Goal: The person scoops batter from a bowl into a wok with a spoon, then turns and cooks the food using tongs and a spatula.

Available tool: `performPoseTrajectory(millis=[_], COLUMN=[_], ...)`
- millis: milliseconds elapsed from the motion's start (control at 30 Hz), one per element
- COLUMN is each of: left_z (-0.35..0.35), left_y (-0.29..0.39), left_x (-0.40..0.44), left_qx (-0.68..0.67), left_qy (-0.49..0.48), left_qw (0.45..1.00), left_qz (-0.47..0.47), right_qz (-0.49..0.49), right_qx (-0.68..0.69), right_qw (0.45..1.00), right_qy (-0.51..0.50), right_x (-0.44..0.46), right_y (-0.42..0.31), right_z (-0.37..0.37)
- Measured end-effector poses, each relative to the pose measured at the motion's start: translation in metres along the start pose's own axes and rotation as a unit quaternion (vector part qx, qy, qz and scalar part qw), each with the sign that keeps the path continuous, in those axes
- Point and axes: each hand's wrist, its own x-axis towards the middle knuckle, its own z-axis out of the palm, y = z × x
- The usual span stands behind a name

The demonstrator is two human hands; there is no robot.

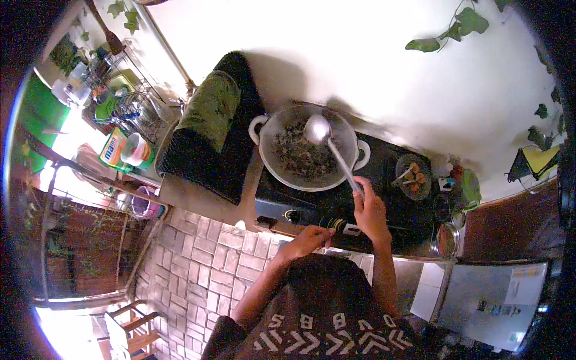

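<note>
My right hand (371, 211) is closed round the handle of a metal ladle (318, 129). The ladle's bright round bowl is over a wide two-handled pan (277, 172), and whether it touches the food is hard to tell. Dark chopped food (300, 153) covers the pan's bottom. The pan sits on a black stove (384, 174). My left hand (309, 241) is low by the stove's front edge, fingers drawn together beside a dark piece with yellow bands (337, 224). What those fingers grip, if anything, is hidden.
Left of the stove lies a dark ribbed mat with a green cloth (211, 111). A small dish of brown pieces (414, 177) stands on the stove's right side. Jars and a glass (447, 239) are near the right edge. A dish rack (135, 96) stands far left.
</note>
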Motion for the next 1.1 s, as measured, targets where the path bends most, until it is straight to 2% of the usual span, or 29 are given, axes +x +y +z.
performPoseTrajectory(millis=[200, 267, 400, 433, 467, 500, 600, 667, 767, 933, 1033, 1100], left_z=[0.001, 0.0, 0.013, 0.012, 0.018, 0.024, 0.03, 0.028, 0.044, 0.067, 0.082, 0.091], left_y=[-0.019, -0.01, -0.018, -0.008, -0.011, -0.015, -0.02, -0.032, -0.017, -0.013, -0.019, -0.031], left_x=[0.019, 0.02, 0.018, 0.006, 0.008, 0.003, 0.008, 0.019, 0.019, 0.023, 0.021, 0.024], left_qx=[-0.015, 0.013, -0.058, -0.044, -0.03, 0.019, 0.008, 0.033, -0.027, -0.036, 0.007, -0.018], left_qy=[-0.017, 0.006, 0.019, 0.002, 0.008, 0.037, 0.04, -0.026, 0.014, 0.018, 0.034, 0.038], left_qw=[0.999, 1.0, 0.998, 0.998, 0.999, 0.997, 0.999, 0.996, 0.999, 0.998, 0.999, 0.998], left_qz=[-0.033, -0.026, 0.026, -0.046, -0.017, 0.059, 0.004, -0.076, -0.028, -0.05, -0.039, -0.036], right_qz=[-0.13, -0.16, -0.134, -0.132, -0.127, -0.124, -0.113, -0.116, -0.152, -0.158, -0.145, -0.149], right_qx=[0.043, 0.008, -0.016, -0.019, -0.022, -0.019, -0.048, -0.042, -0.052, -0.096, -0.09, -0.067], right_qw=[0.985, 0.979, 0.987, 0.988, 0.989, 0.99, 0.99, 0.989, 0.983, 0.98, 0.983, 0.984], right_qy=[0.103, 0.125, 0.089, 0.082, 0.075, 0.067, 0.074, 0.079, 0.085, 0.076, 0.068, 0.074], right_x=[0.002, -0.006, -0.031, -0.037, -0.045, -0.051, -0.061, -0.06, -0.056, -0.047, -0.045, -0.042], right_y=[0.006, 0.024, 0.058, 0.064, 0.069, 0.072, 0.075, 0.08, 0.084, 0.073, 0.065, 0.069], right_z=[-0.033, -0.031, -0.031, -0.031, -0.031, -0.031, -0.038, -0.041, -0.048, -0.066, -0.079, -0.078])
